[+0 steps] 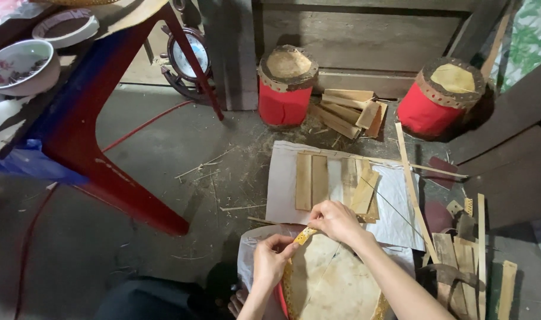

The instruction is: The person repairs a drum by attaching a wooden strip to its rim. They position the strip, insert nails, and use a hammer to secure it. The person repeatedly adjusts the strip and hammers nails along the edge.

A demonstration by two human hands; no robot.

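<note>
Left hand (269,258) and right hand (335,220) pinching yellow patterned strip (304,236) at rim of unfinished drum (330,281) on lap. Edging partly applied; beyond, two finished red drums (285,86), bamboo slats (335,181) on white sheet (395,207).

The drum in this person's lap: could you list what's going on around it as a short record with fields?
Drum: round pale drum lying flat near the person's lap, gold trim at its rim
Left hand: left hand pinching a gold patterned strip at the drum's edge
Right hand: right hand gripping the same strip at the rim
Ahead on the floor: flat wooden slats on a white sheet
Further back: two small red drums, more slats between them
Left side: red plastic table, a bowl on it
</note>
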